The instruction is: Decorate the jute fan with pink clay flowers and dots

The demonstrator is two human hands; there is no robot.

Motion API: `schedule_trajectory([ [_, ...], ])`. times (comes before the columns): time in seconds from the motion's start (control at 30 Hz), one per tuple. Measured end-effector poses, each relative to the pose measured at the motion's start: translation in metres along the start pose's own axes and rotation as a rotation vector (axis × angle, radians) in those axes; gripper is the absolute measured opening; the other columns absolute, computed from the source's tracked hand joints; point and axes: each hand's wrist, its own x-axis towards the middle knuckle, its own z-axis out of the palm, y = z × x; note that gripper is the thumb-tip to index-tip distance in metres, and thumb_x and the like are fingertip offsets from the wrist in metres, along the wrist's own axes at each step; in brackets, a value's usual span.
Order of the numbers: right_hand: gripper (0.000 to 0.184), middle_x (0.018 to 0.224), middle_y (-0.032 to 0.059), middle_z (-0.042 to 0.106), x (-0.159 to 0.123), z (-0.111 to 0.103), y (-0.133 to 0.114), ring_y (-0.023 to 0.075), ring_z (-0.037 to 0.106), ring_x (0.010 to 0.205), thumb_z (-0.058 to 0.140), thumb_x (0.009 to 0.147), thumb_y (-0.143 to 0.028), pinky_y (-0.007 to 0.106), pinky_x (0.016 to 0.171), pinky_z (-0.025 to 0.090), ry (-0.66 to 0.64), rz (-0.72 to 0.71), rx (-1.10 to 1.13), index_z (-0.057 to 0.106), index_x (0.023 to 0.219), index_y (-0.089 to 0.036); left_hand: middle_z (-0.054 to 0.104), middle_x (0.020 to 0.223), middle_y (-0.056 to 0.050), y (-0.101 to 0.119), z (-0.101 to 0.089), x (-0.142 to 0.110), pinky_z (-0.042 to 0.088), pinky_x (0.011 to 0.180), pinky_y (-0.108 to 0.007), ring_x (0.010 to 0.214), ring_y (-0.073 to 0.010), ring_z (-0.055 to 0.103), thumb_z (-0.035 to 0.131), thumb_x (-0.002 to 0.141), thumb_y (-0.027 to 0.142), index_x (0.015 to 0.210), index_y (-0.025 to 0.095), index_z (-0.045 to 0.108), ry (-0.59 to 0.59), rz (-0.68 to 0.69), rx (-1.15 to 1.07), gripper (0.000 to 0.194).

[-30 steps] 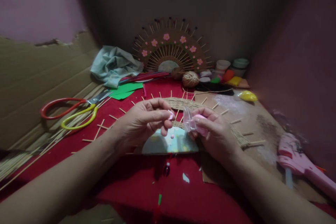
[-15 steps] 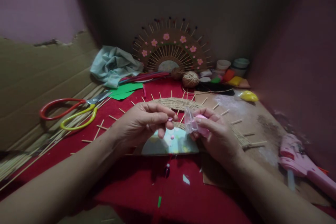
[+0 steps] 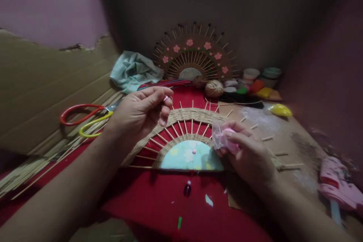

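Between the fingertips of my left hand (image 3: 147, 109) is a small piece of pink clay (image 3: 166, 98), held above the left part of the woven fan (image 3: 190, 114). My right hand (image 3: 248, 147) grips a clear plastic bag of pink clay (image 3: 231, 138) over the fan's right side. The fan, twine woven on thin sticks, lies flat with a pale blue floral half-circle (image 3: 177, 155) at its base. A tiny pink ball (image 3: 194, 151) sits on that half-circle. Below the base lies a dark bead (image 3: 187, 188) with a white one.
Scissors (image 3: 82, 115) and loose sticks (image 3: 42, 170) lie left. A finished flowered fan (image 3: 195, 47) leans against the back wall, near a twine ball (image 3: 214, 89), clay packets (image 3: 263, 92) and a blue cloth (image 3: 133, 70). A pink glue gun (image 3: 337, 185) rests at right.
My left hand has moved up and left with the pink piece, away from my right hand, uncovering more of the fan. The whole view has shifted slightly.
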Motion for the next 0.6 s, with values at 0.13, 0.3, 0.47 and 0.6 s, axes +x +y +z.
schedule_trajectory([
  [0.13,0.004,0.051,-0.0034,0.055,0.0000,-0.0012,0.0010,0.0083,0.049,0.043,0.065,0.069,-0.018,0.019,0.043,0.038,0.002,-0.014,-0.023,0.062,0.071,-0.020,0.061,0.061,0.001,-0.0001,0.0034,-0.0027,0.043,0.035,-0.014,0.043,-0.0074,0.057,0.065,0.073,0.006,0.081,0.013,0.063,0.012,0.015,0.074,0.011],
  [0.3,0.004,0.052,-0.0027,0.056,0.0007,-0.0025,0.0024,0.0084,0.050,0.044,0.065,0.069,-0.019,0.019,0.043,0.039,0.004,-0.009,-0.032,0.062,0.072,-0.019,0.064,0.058,-0.001,0.0031,0.0053,-0.0067,0.039,0.028,-0.015,0.037,-0.0099,0.056,0.057,0.082,0.014,0.076,0.013,0.057,-0.013,0.018,0.113,0.007],
  [0.47,0.004,0.052,-0.0033,0.055,0.0020,-0.0039,0.0040,0.0081,0.049,0.043,0.065,0.071,-0.020,0.019,0.043,0.038,-0.001,-0.034,-0.070,0.061,0.072,-0.020,0.059,0.049,0.003,0.0015,0.0036,-0.0060,0.037,0.027,-0.015,0.029,-0.0086,0.049,0.054,0.086,0.016,0.074,0.016,0.051,-0.039,0.013,0.112,0.012],
  [0.6,0.005,0.051,-0.0029,0.054,0.0022,-0.0025,0.0023,0.0083,0.048,0.042,0.065,0.068,-0.020,0.019,0.043,0.038,0.008,-0.024,-0.032,0.062,0.071,-0.019,0.063,0.059,0.000,0.0023,0.0030,-0.0055,0.043,0.034,-0.015,0.039,-0.0087,0.057,0.055,0.082,0.008,0.080,0.014,0.058,-0.061,0.044,0.066,0.007],
])
